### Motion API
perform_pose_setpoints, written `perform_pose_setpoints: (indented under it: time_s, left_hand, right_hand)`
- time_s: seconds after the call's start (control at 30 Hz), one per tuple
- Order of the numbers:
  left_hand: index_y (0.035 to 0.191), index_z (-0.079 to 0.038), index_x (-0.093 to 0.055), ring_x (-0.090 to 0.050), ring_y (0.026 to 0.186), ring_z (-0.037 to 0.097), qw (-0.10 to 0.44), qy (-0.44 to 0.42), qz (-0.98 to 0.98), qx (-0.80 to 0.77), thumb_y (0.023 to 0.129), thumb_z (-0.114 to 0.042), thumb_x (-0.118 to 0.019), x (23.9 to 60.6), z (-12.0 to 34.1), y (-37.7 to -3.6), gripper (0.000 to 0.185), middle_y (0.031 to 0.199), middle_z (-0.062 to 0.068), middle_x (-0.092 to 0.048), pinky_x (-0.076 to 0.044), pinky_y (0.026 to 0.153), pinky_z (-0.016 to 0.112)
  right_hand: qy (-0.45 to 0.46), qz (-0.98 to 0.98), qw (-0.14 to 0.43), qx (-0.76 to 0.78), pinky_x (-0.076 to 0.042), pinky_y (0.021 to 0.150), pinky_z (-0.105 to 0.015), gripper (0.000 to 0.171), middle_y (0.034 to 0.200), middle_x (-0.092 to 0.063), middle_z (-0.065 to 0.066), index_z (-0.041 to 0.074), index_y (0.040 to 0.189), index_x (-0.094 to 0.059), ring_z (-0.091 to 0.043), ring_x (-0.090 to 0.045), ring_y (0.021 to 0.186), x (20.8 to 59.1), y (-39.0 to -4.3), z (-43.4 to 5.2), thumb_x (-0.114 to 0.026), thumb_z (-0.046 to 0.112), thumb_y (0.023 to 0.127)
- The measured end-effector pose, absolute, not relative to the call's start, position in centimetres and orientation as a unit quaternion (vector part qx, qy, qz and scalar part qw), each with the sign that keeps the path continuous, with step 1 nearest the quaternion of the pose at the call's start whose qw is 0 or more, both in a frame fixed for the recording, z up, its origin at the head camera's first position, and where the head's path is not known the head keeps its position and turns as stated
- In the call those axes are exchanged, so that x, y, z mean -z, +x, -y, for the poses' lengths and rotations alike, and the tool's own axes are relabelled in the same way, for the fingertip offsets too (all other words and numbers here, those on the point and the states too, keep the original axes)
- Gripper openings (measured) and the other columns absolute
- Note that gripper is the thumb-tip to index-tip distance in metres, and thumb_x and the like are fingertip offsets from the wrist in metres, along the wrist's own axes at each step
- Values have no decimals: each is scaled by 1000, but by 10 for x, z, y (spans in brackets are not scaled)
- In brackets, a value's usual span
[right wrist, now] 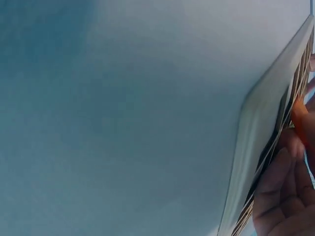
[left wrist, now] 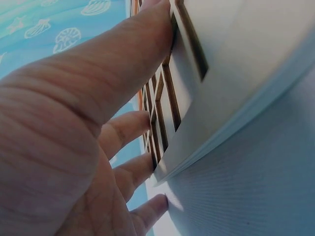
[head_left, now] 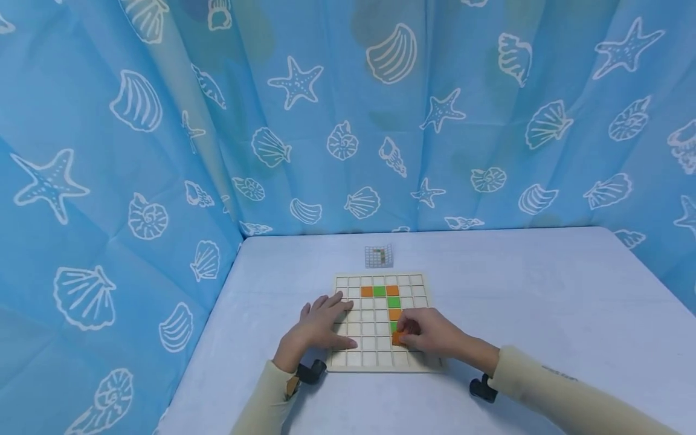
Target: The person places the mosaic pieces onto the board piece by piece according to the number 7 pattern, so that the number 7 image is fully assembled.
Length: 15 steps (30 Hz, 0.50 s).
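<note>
A pale wooden grid board [head_left: 368,344] lies flat on the table. Orange and green square tiles alternate on it, with an orange tile [head_left: 367,291], a green tile [head_left: 379,291] and another orange one in a row near the far edge, then a column running toward me. My right hand [head_left: 432,332] pinches an orange tile [head_left: 396,339] at the near end of that column; the same orange tile [right wrist: 298,115] shows at the fingertips in the right wrist view. With fingers spread, my left hand [head_left: 322,326] rests on the board's left side, its thumb [left wrist: 123,54] over the grid.
Behind the board lies a small gridded card [head_left: 377,257] printed with a similar orange and green pattern. A white cloth [head_left: 533,284] covers the table. Blue curtains [head_left: 337,115] with white shell prints hang along the far and left sides.
</note>
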<state>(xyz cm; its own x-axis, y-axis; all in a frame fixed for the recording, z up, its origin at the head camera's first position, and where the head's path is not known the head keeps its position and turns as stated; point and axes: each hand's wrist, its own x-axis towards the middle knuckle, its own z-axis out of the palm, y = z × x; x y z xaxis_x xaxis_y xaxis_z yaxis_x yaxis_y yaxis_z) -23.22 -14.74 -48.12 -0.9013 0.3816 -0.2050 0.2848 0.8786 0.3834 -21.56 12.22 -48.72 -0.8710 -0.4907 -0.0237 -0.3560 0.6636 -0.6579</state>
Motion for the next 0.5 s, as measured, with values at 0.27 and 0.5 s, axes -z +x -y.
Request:
perform_pose_setpoints:
  time_s: [0.27, 0.5]
  left_hand:
    - [149, -22, -44, -22, 150, 37, 137, 174, -960, -170, 76, -53, -80, 481, 149, -234, 87, 163, 6, -28, -15, 117, 68]
    - [149, -20, -45, -24, 149, 38, 134, 184, -958, -176, 76, -54, -80, 484, 148, -235, 88, 162, 8, -29, -17, 116, 69]
  right_hand:
    - [-248, -909, 129, 309, -46, 61, -21, 14, 75, -58, 11, 22, 79, -68, -8, -52, 72, 489, -216, -121, -79, 15, 83]
    - [-205, -890, 182, 364, -45, 62, -21, 12, 76, -60, 5, 15, 84, -70, -13, -54, 75, 490, -222, -124, -80, 11, 81]
